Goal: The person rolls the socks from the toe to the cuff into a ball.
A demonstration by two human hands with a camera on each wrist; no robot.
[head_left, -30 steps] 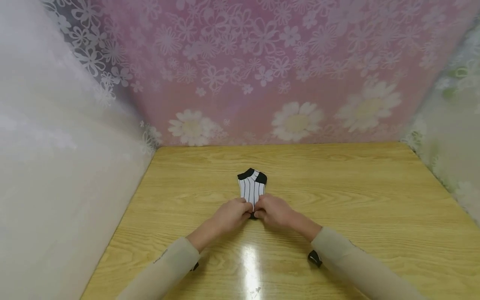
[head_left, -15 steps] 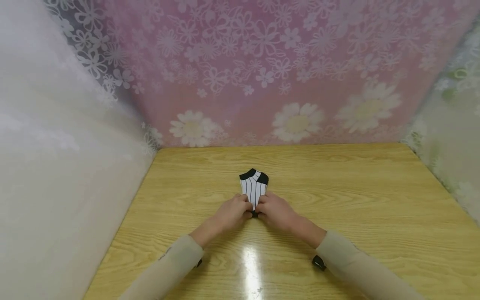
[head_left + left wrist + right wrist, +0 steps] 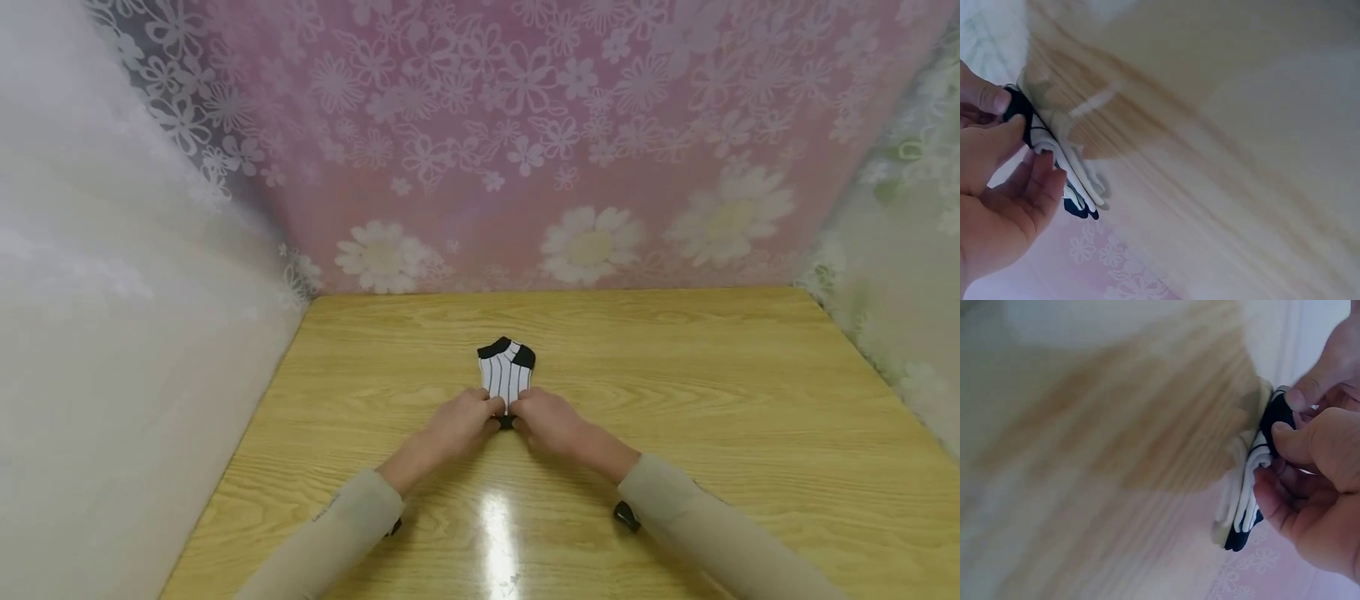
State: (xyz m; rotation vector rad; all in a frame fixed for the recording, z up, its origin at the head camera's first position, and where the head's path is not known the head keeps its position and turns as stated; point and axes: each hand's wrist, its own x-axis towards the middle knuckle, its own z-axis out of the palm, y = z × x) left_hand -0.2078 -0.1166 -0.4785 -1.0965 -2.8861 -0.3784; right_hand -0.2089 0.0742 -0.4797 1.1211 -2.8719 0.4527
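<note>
A white ankle sock (image 3: pixel 507 375) with thin dark stripes, black cuff, heel and toe lies on the wooden table, its cuff pointing away from me. In the wrist views it appears in several layers, so a second sock may lie beneath; I cannot tell. My left hand (image 3: pixel 461 423) pinches the left side of the black toe end, thumb and fingers curled on it. From the other side my right hand (image 3: pixel 555 425) pinches the same end. The black toe (image 3: pixel 1018 109) is raised off the table between the thumbs and fingers. The hands nearly touch.
The wood-grain table (image 3: pixel 675 358) spreads out on all sides. A pink flowered backdrop (image 3: pixel 480 167) rises at its far edge, with pale walls left and right. Small black objects show by both sleeves, one at the right (image 3: pixel 627 517).
The black toe end has shifted slightly away from me between the fingers. Both hands keep their hold and stay almost in place; the cuff and heel lie as before.
</note>
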